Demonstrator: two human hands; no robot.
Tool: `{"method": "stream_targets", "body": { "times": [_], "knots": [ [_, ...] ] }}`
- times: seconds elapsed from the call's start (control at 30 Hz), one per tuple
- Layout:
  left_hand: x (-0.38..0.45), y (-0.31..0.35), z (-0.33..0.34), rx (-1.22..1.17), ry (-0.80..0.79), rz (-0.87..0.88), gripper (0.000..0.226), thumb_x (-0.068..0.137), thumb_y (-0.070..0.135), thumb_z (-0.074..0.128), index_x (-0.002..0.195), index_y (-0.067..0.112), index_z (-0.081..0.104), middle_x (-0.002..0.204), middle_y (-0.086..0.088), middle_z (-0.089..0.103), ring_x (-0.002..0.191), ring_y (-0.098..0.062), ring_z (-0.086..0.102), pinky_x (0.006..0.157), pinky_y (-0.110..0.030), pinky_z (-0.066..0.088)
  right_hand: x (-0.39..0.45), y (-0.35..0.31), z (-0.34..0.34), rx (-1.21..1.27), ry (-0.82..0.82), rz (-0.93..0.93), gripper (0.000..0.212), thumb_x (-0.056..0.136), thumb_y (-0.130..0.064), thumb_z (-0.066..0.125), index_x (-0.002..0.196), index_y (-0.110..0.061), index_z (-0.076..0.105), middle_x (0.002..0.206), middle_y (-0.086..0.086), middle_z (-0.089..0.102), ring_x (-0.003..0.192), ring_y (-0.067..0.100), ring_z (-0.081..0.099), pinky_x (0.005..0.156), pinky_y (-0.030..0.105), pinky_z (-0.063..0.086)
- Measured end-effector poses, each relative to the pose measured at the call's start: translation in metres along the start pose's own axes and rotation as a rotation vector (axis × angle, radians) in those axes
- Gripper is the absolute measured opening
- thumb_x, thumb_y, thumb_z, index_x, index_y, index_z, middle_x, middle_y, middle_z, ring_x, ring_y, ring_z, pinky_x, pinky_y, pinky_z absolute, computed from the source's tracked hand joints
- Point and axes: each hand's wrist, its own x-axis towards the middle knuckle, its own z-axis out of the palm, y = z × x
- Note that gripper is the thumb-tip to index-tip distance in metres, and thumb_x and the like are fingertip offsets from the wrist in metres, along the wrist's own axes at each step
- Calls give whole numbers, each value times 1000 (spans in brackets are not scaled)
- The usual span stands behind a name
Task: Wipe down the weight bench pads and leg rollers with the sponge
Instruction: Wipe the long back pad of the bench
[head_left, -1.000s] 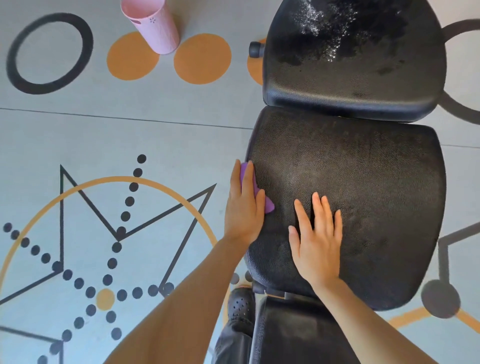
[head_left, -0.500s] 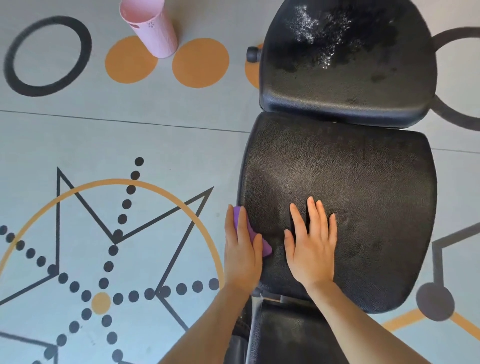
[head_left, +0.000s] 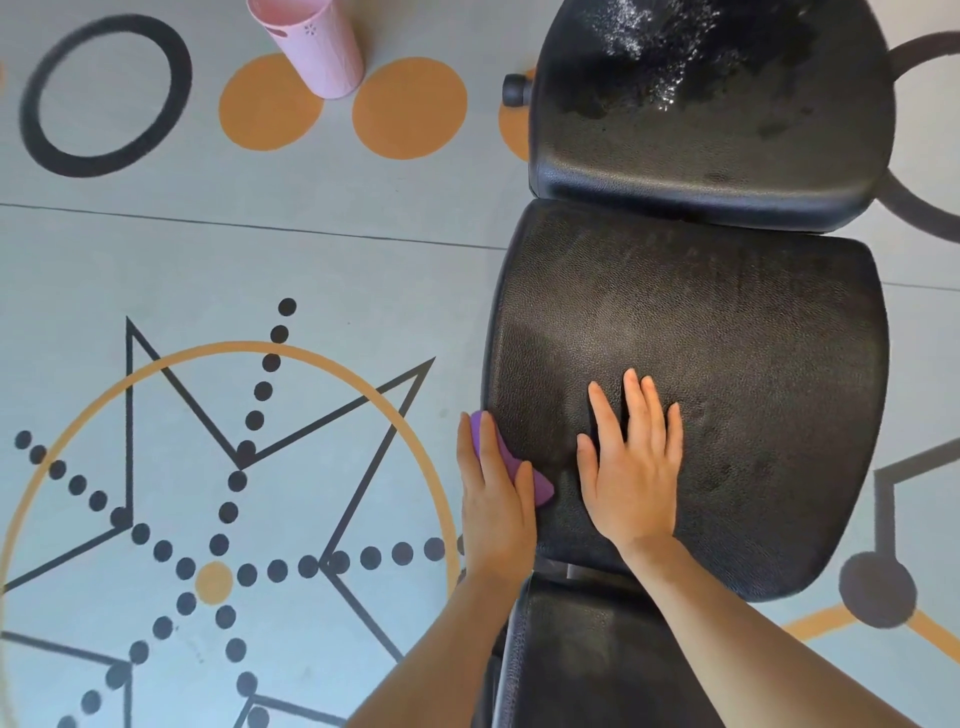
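The black weight bench fills the right half of the head view. Its middle pad (head_left: 727, 364) lies below me, the far pad (head_left: 727, 156) shows wet foamy streaks near its top, and a near pad (head_left: 597, 660) sits at the bottom. My left hand (head_left: 496, 499) presses a purple sponge (head_left: 537, 483) against the middle pad's left side edge, fingers straight over it. My right hand (head_left: 631, 467) rests flat on top of the same pad, fingers spread.
A pink cup-like container (head_left: 317, 47) stands on the floor at the upper left. A black knob (head_left: 514, 89) sticks out left of the far pad. The grey floor carries painted orange circles and black lines.
My left hand has slid the sponge down the pad's left edge toward me. My right hand stayed flat on the pad, only slightly nearer the front.
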Motion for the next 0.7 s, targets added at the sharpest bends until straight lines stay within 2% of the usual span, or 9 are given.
{"method": "stream_targets", "body": {
  "times": [0.07,0.17,0.3,0.37,0.5,0.63,0.7],
  "knots": [
    [11,4,-1,-6,-5,-3,65,97,19,48,152,21,13,160,5,0,143,-7,14,110,-42,36,1,0,0,-8,-9,5,53,95,-35,40,146,-19,39,157,15,25,146,31,19,117,54,14],
    [44,19,-6,11,14,54,62,97,24,45,152,15,16,159,-3,8,143,-12,16,111,-33,30,1,0,0,-9,-5,5,53,96,-35,39,146,-19,39,156,15,25,146,31,19,118,53,13],
    [53,24,-6,23,31,48,63,98,22,48,152,18,16,160,-2,9,142,-14,19,104,-28,30,0,1,1,-2,7,0,52,96,-35,39,145,-19,40,156,16,26,146,31,19,118,53,13],
    [33,16,-4,20,25,26,66,97,22,50,152,22,13,160,1,7,142,-5,16,103,-26,30,0,0,2,-5,18,3,52,96,-35,40,145,-19,40,156,16,27,146,31,20,117,53,14],
    [9,6,-4,-8,-21,-41,67,97,20,51,152,26,13,160,6,4,126,28,0,101,-19,27,0,0,2,2,6,8,52,96,-35,39,145,-19,40,156,15,27,145,31,21,117,53,14],
    [12,9,-20,4,-78,0,58,99,21,47,151,28,21,159,7,10,121,33,4,101,-9,22,3,-1,-7,38,-80,32,52,95,-38,35,144,-19,41,156,14,26,146,30,19,117,53,15],
    [16,16,-29,21,-77,34,55,99,19,48,149,27,27,159,6,13,123,30,7,102,-6,21,4,-2,-18,60,-137,35,53,95,-40,32,142,-18,45,157,14,25,145,30,21,117,53,19]
  ]
}}
